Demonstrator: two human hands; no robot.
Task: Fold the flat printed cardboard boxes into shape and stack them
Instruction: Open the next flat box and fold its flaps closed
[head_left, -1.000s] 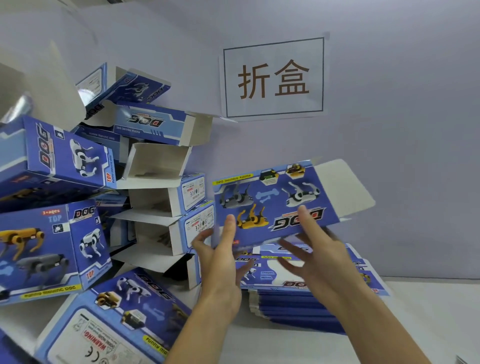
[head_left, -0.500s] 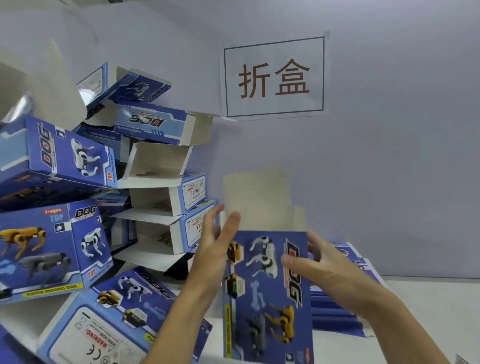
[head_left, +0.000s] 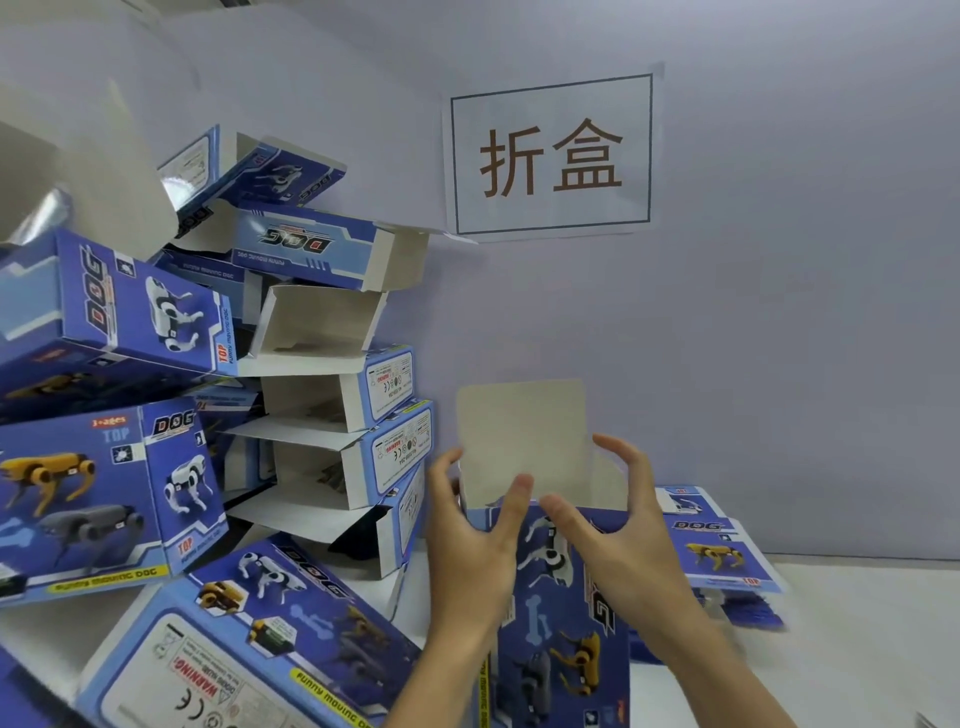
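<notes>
table (head_left: 857, 649) below lilac wall (head_left: 779, 312)

Blue box (head_left: 558, 613) printed with yellow, white and grey dogs.

A white paper sign (head_left: 550, 155) hangs in front of me on the pale lavender wall (head_left: 805, 312), its two large brown characters framed by a thin dark rectangular border; its lower left corner lifts slightly off the wall. Below and to my right runs the white tabletop (head_left: 857, 639), meeting the wall along a straight edge; at the far lower right corner of my view a small pale object (head_left: 927, 721) is cut off by the frame, too little of it showing for me to tell what it is.
</notes>
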